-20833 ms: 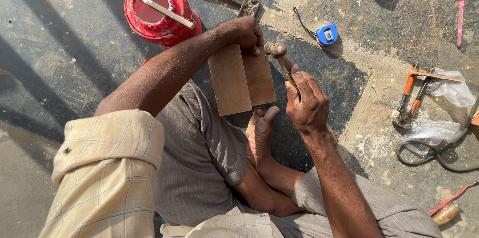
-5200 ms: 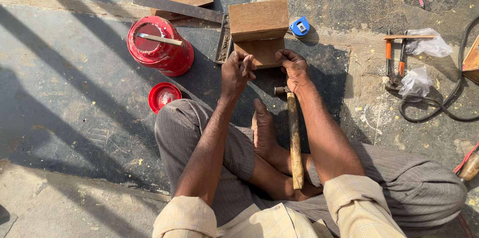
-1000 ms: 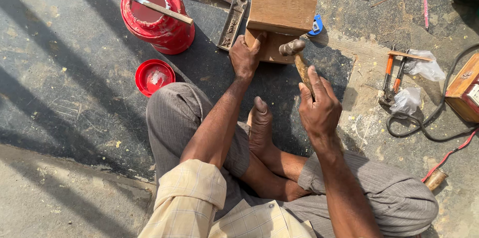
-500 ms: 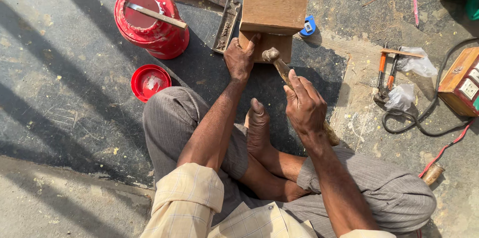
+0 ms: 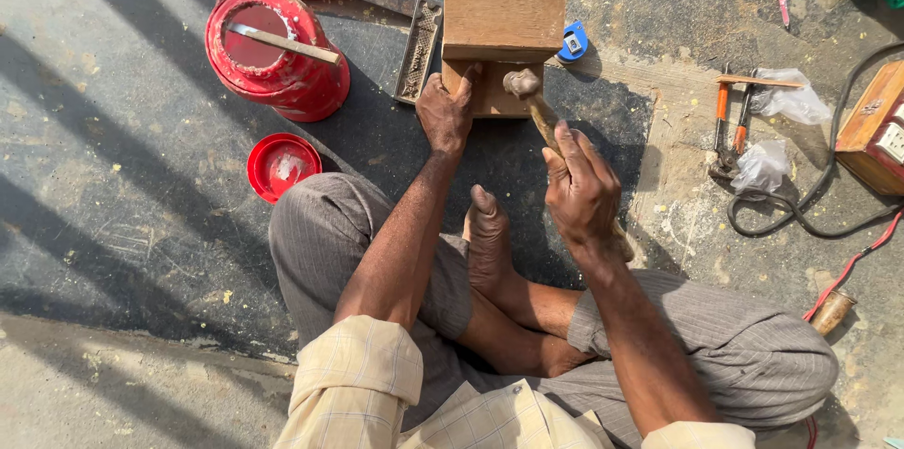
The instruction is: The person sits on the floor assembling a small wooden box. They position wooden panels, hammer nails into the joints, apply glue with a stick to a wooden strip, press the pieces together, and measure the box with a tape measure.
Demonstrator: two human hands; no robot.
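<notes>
On ground, left hand [image 5: 445, 115] steadying wooden box [image 5: 502, 30], right hand [image 5: 581, 190] gripping hammer [image 5: 535, 103]

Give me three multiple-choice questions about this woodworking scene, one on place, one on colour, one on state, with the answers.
1. Where does the tape measure lie?
A. right of the wooden piece
B. inside the bucket
C. on the person's knee

2. What colour is the bucket?
A. green
B. red
C. white

3. What is the right hand doing?
A. resting flat on the floor
B. holding pliers
C. gripping a hammer

Answers: A, the blue case sits by the wood's right edge; B, bucket and lid are red; C, fingers wrap the handle while the left hand steadies the wood.
</notes>
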